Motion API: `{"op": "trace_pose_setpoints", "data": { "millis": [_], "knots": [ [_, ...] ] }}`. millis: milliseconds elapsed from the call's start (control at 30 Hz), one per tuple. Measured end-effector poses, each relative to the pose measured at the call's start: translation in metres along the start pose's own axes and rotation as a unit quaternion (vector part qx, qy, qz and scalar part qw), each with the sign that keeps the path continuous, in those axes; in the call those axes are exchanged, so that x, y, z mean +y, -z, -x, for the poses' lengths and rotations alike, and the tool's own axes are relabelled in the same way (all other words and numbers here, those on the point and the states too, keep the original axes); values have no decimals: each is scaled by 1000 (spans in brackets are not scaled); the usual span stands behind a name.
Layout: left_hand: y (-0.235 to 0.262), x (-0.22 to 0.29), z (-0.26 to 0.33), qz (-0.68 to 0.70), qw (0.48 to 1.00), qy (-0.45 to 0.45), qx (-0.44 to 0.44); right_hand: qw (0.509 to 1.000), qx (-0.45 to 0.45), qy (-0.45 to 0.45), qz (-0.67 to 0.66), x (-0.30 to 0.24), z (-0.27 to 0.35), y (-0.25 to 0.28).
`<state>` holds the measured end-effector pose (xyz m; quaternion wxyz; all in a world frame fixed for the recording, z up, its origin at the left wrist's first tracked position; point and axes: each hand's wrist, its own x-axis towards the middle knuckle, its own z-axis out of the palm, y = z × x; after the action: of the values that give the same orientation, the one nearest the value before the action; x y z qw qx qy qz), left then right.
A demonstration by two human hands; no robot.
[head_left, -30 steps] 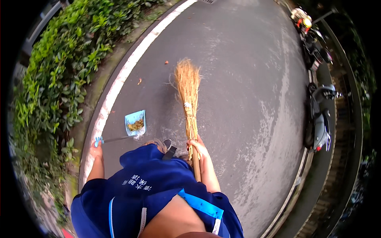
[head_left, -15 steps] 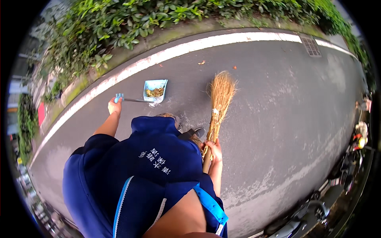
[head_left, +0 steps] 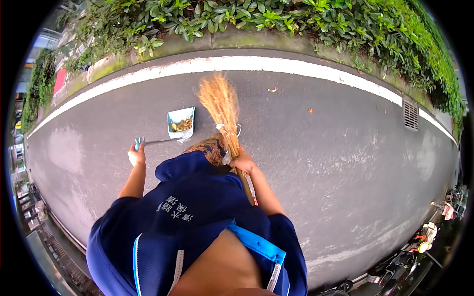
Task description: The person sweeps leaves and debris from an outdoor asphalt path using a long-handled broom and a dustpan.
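My left hand (head_left: 137, 155) is closed round the light-blue grip at the end of a thin handle. That handle leads to a pale-blue dustpan (head_left: 173, 118) held out ahead of me, with dry yellow-brown leaves (head_left: 183, 124) lying in it. In my right hand (head_left: 243, 161) is a straw broom (head_left: 222, 106), its fingers wrapped round the tied stalks. The bristles fan out past the dustpan's right side, apart from it, and look slightly smeared by motion. A pale scrap (head_left: 184, 138) is by the dustpan's near edge.
Grey asphalt (head_left: 335, 163) spreads round me, bearing a few fallen leaves (head_left: 310, 110). A white line (head_left: 237, 63) runs before a mossy kerb and green hedge (head_left: 247, 15). A drain grate (head_left: 411, 114) lies far right; parked scooters (head_left: 395, 264) stand at lower right.
The broom has swung left toward the dustpan, and my right hand has moved left and forward with it. The whole view has turned; my left hand still grips the dustpan's handle.
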<state>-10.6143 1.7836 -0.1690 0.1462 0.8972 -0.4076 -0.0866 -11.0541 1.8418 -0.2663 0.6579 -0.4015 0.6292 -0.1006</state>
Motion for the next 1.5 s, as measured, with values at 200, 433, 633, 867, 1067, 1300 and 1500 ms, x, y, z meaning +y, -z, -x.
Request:
{"op": "trace_pose_setpoints", "data": {
  "millis": [200,433,633,867,1067,1300,1500],
  "knots": [
    [-11,-23,-1,79,990,114,7,994,-73,-4,82,-51,-104,21],
    [-18,-11,-21,50,981,187,17,996,18,-28,-81,12,-91,97],
    [-16,-2,-22,23,976,214,20,970,174,-40,-166,-26,-34,168],
    [-23,5,-13,-20,982,184,20,992,69,-3,-110,-54,-87,169],
    [-24,17,16,5,984,178,28,996,-65,57,12,-122,-203,121],
    [-24,-15,21,-10,991,130,36,986,-136,-37,-84,-137,-268,131],
    [-34,1,18,-6,991,132,3,986,-20,-60,-154,-35,-211,265]
  ]
}}
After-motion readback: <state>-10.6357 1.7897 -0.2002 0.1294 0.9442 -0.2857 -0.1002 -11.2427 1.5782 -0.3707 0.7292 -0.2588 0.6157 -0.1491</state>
